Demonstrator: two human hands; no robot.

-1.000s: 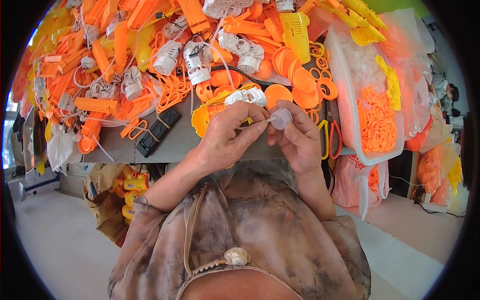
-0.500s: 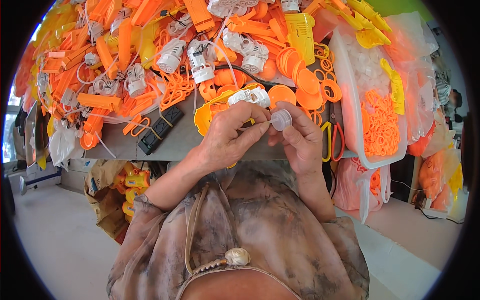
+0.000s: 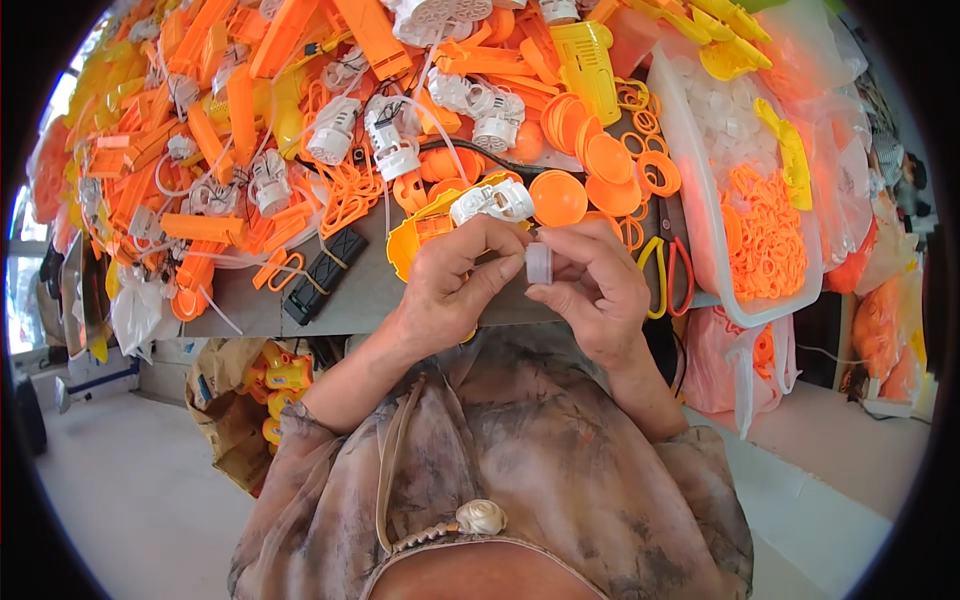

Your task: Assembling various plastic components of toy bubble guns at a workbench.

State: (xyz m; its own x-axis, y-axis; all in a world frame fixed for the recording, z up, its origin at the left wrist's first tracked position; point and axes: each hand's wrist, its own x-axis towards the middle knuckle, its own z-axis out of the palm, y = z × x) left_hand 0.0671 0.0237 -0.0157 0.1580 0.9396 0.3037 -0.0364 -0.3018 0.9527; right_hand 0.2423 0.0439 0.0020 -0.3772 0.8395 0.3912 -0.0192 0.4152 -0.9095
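Centrally, at mid-frame, my left hand [image 3: 455, 290] and my right hand [image 3: 598, 285] meet just above the near edge of the grey tabletop [image 3: 355, 295]. Between them sits a small white cylindrical cap [image 3: 539, 263]: the fingers of my right hand close narrowly around it from the right, while my left thumb and forefinger pinch against its left side. Both sets of fingers are thus closed on the same piece, held in the air, clear of the tabletop.

Just above my left knuckles lies a white moulded part [image 3: 492, 199], resting on a yellow-orange shell [image 3: 420, 235]. Orange discs [image 3: 585, 165] lie immediately above and to the right. A black rectangular block [image 3: 325, 272] lies left of centre near the tabletop edge. A pair of scissor-like handles, yellow and red [image 3: 665, 275], lies just right of my right hand. At right of frame, a clear plastic tub [image 3: 700, 230] holds orange rings [image 3: 770, 235]. The upper left is heaped with long orange parts [image 3: 215, 110] and further white moulded pieces.
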